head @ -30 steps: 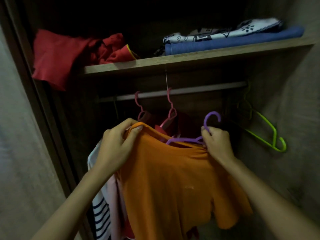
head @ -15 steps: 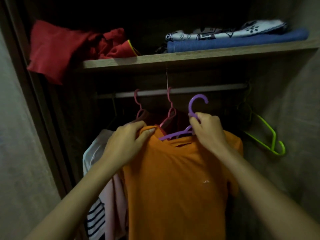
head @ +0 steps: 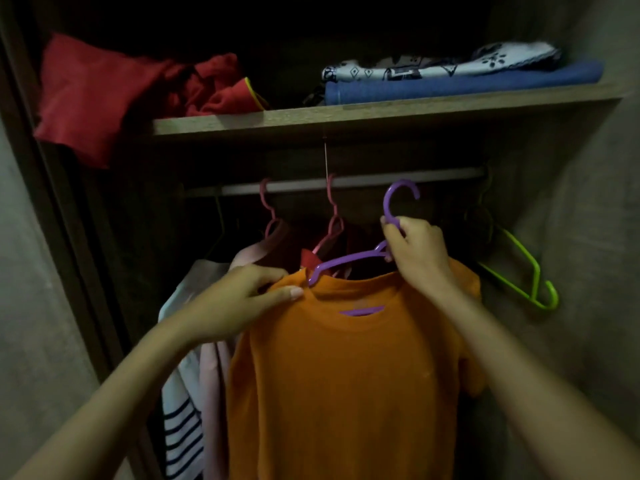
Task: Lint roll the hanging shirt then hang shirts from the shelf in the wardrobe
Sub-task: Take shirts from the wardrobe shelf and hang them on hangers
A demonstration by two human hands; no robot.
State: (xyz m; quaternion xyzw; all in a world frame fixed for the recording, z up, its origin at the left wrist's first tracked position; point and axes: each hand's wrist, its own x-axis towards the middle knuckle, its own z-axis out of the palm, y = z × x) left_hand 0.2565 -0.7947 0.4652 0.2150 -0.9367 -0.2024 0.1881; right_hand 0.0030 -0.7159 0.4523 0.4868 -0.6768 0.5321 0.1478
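Note:
An orange shirt [head: 346,375] hangs on a purple hanger [head: 391,206] in front of the open wardrobe. My right hand [head: 415,251] grips the hanger's neck, and the hook's tip sits level with the grey rail [head: 346,181], apart from it. My left hand [head: 242,303] pinches the shirt's left shoulder by the collar. On the wooden shelf [head: 346,114] above lie crumpled red shirts [head: 138,95] at the left and a folded blue shirt [head: 450,86] under a white patterned one [head: 450,64] at the right.
Two pink hangers [head: 270,209] with garments hang on the rail at the left, beside a striped shirt [head: 180,427] and a pale pink one. A bare green hanger [head: 526,275] hangs at the rail's right end. Wardrobe walls close in on both sides.
Both hands have lifted the orange shirt on its hanger upward and toward the rail; the purple hook has risen to the rail's height.

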